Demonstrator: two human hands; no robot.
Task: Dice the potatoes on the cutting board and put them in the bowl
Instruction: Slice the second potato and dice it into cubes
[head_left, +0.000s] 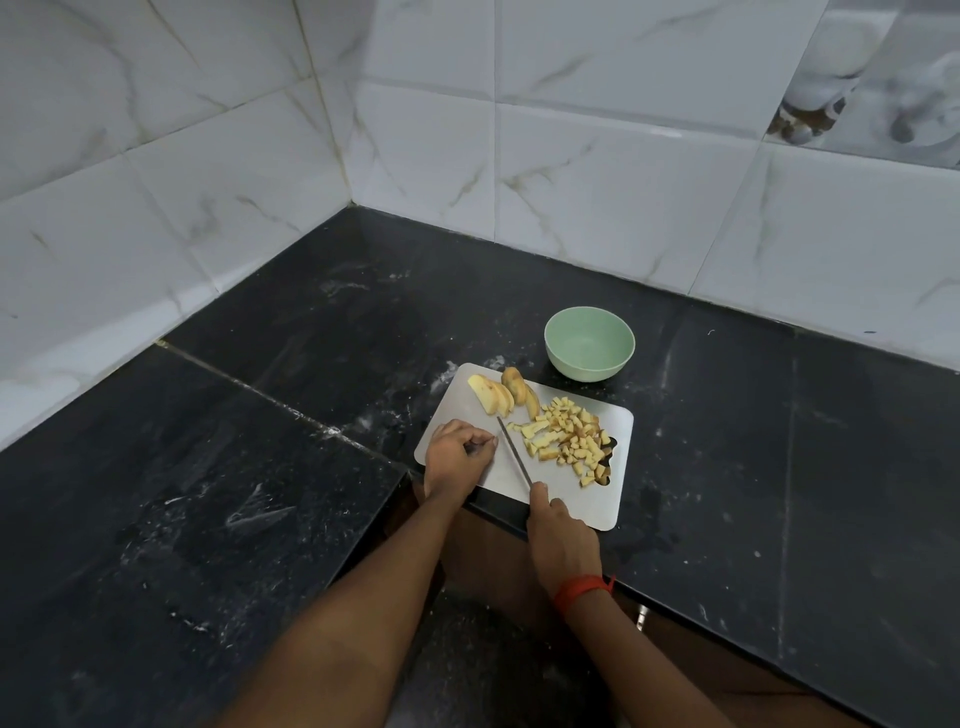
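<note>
A white cutting board (613, 499) lies on the black counter. Several potato slices (501, 395) lie at its far left end, and a pile of diced potato (571, 439) covers its right half. My right hand (558, 535) grips the handle of a knife (513, 452) whose blade lies across the board, its tip just left of the dice. My left hand (457, 457) rests on the board's left part with its fingers curled and nothing visible in them. A pale green bowl (589, 343) stands beyond the board, and nothing shows inside it.
The black stone counter (311, 467) runs into a corner of white marbled wall tiles (426, 130). Its front edge steps inward just below the board. A red thread circles my right wrist (582, 590).
</note>
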